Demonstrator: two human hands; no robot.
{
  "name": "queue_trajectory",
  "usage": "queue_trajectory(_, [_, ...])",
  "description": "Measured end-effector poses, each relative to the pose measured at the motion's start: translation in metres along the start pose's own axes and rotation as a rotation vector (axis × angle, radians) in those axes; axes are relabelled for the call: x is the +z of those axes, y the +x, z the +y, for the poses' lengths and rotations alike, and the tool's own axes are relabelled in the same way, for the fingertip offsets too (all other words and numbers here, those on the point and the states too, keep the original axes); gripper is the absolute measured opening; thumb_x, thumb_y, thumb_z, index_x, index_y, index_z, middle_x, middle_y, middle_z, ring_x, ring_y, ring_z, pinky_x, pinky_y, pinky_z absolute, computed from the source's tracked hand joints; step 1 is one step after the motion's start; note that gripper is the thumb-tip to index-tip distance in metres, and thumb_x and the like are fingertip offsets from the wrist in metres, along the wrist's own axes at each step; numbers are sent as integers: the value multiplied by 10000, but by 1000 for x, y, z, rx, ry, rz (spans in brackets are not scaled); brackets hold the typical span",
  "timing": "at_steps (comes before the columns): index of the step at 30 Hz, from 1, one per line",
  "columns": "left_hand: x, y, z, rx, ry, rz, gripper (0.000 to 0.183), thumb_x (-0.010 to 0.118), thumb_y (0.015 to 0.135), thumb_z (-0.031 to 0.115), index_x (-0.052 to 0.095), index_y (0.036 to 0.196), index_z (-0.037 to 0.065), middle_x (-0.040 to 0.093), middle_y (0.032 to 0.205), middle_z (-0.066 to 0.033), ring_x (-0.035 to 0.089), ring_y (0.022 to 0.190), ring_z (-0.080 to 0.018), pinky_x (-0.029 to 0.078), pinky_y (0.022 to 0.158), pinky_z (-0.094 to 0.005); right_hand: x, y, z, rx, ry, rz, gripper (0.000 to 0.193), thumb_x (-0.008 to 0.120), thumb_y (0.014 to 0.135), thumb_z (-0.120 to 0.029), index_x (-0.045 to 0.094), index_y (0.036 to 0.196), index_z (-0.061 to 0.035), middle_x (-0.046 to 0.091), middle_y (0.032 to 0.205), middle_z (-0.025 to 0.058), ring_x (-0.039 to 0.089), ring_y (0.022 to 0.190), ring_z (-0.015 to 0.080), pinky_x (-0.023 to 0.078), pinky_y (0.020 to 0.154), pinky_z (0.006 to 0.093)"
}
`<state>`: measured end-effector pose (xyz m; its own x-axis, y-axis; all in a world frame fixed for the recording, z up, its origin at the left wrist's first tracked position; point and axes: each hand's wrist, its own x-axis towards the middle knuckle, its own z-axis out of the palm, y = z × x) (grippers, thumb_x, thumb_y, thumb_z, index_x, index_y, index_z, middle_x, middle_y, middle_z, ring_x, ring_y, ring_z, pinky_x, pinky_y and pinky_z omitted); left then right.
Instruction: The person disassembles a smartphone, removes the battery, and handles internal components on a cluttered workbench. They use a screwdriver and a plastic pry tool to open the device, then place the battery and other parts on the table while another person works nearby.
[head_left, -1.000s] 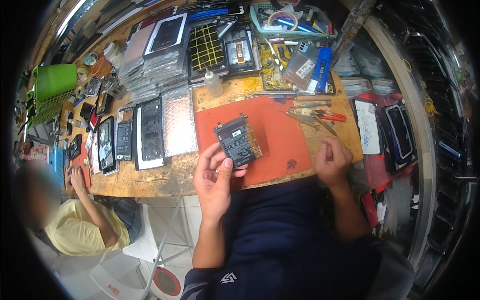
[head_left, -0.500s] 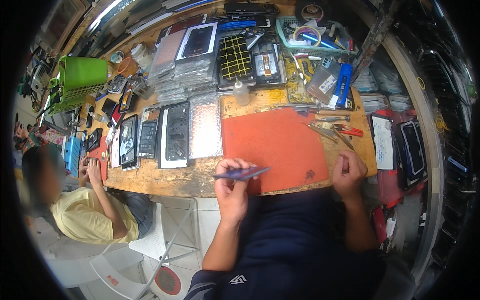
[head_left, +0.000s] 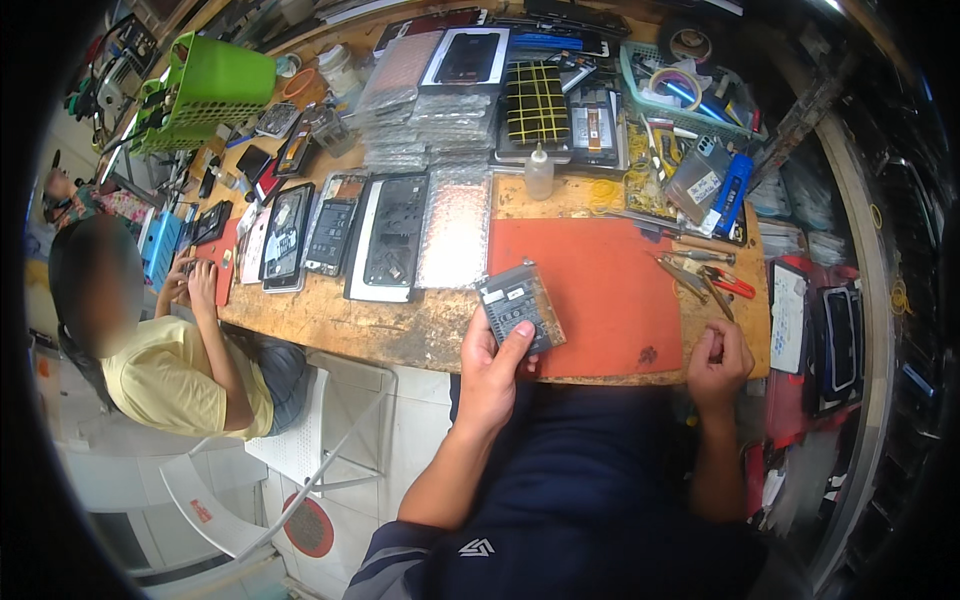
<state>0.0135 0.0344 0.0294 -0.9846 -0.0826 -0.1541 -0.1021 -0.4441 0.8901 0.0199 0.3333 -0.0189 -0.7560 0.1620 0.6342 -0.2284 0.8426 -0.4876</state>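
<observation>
My left hand grips a flat, dark, rectangular battery between thumb and fingers. Its printed face, with pale labels, is turned up toward me. The battery is held over the near left part of an orange-red mat. To the right of the mat, at the table's near edge, my right hand rests with its fingers curled in. No object shows in it. Beyond that hand lie tweezers and red-handled cutters.
Opened devices and bubble-wrapped packs stand left of the mat. A clear squeeze bottle is behind it. A teal basket of tape and tools sits at the back right. A person in a yellow shirt works at the left.
The battery has turned from nearly edge-on to showing its printed face. The view has shifted, and my right hand stays curled at the table edge.
</observation>
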Motion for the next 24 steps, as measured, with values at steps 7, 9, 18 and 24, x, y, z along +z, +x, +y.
queue_trajectory(7, [-3,-2,-7,22,31,47,189,620,1114,178,718,1124,16,703,981,17,596,882,-43,491,806,-255,-1,3,0,-35,-20,-11,125,656,850,84,672,951,12,519,699,95,499,535,251,388,516,393])
queue_trajectory(9, [-8,-1,-10,33,26,-19,227,599,1130,199,725,1100,13,710,991,17,599,908,-39,486,836,-249,-1,2,0,-26,-26,-11,126,659,850,81,674,953,11,520,698,97,501,533,256,388,516,399])
queue_trajectory(18, [-13,4,0,-86,300,-183,289,576,1152,230,731,1203,-8,734,975,-14,640,870,-53,532,736,-260,0,4,-2,-21,-53,-5,122,665,843,73,670,938,-5,508,675,99,512,531,280,391,519,421])
queue_trajectory(24, [5,16,-4,17,700,-188,295,714,1067,170,700,1295,-16,770,977,-109,710,810,-112,585,668,-296,-1,5,-4,-31,-55,-11,123,664,835,72,662,927,-8,486,661,95,510,535,290,391,523,424])
